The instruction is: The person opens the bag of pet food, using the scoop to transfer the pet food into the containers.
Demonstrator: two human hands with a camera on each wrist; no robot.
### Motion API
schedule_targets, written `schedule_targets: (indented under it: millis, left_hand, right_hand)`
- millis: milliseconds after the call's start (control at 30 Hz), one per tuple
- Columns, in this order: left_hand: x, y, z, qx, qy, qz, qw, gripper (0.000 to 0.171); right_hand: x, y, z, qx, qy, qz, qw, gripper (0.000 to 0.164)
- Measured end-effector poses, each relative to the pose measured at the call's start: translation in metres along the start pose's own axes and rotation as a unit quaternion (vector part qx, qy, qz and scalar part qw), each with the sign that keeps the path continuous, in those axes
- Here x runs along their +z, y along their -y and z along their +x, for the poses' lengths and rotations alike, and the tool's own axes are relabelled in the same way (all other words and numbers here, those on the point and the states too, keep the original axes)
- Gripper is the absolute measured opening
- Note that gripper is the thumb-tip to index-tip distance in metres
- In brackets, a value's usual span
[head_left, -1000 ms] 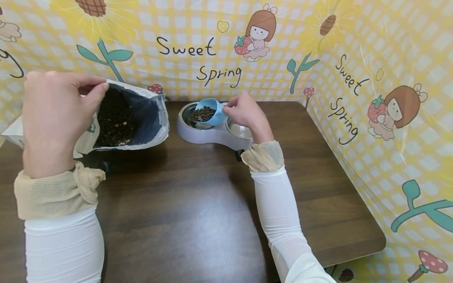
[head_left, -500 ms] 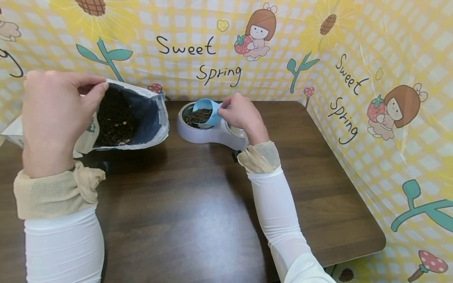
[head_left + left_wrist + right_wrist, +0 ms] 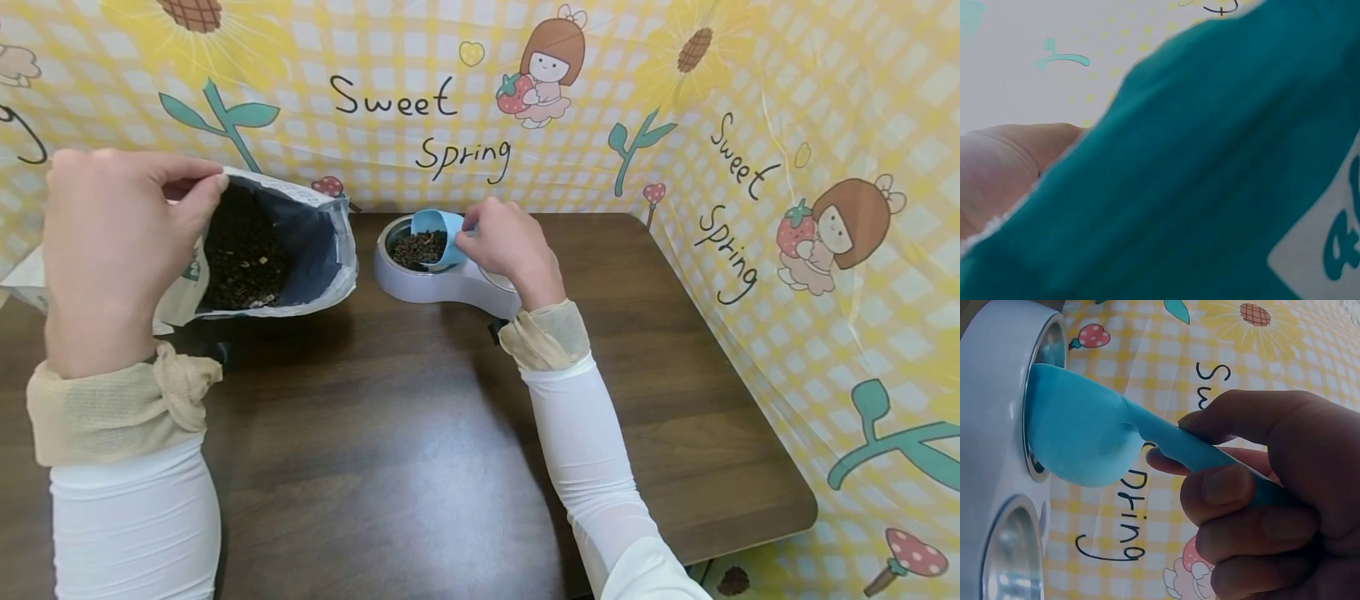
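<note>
My left hand [image 3: 116,258] pinches the upper rim of a bag [image 3: 307,262] at the left, holding its mouth wide. Dark brown kibble [image 3: 243,267] fills part of it. The bag's teal outer side [image 3: 1179,156] covers most of the left wrist view. My right hand [image 3: 506,246] grips the handle of a light blue scoop [image 3: 1079,428], fingers curled round it. That scoop is tipped over the left steel bowl of a double pet bowl [image 3: 427,289], its lip inside the bowl's rim. Kibble lies at the scoop's mouth and in the bowl.
The second steel bowl [image 3: 1016,556] sits at the right of the same stand, partly behind my right hand in the head view. A brown wooden table [image 3: 390,467] carries everything. Patterned yellow cloth [image 3: 405,50] hangs close behind and along the right side.
My right hand has shifted a little left with the scoop, tipping it further. More kibble has gone from the scoop into the left bowl. My left hand and the bag hold nearly still.
</note>
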State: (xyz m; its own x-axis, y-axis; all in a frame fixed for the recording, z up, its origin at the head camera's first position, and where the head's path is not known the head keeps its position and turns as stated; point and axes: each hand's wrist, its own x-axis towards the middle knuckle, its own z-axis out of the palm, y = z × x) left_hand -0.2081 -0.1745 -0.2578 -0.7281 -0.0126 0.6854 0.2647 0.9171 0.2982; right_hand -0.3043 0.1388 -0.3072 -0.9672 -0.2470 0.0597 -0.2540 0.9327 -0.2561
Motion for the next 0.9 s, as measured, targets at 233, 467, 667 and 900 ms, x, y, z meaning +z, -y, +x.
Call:
schedule_targets:
  millis: [233,467,667,900]
  left_hand:
    - [0.001,0.002,0.001,0.005,-0.003,-0.002,1.0,0.031]
    - [0.001,0.003,0.003,-0.004,0.004,0.001,1.0,0.031]
    - [0.002,0.003,0.003,0.002,-0.001,-0.003,1.0,0.03]
    - [0.002,0.004,0.003,0.001,-0.001,-0.004,1.0,0.029]
  right_hand:
    - [0.0,0.001,-0.006,-0.032,-0.052,-0.06,0.996,0.017]
    - [-0.004,0.001,-0.011,-0.042,-0.097,-0.115,0.988,0.025]
    - [-0.009,-0.001,-0.014,-0.023,-0.111,-0.133,0.985,0.023]
    - [-0.015,-0.005,-0.017,-0.014,-0.139,-0.12,0.983,0.019]
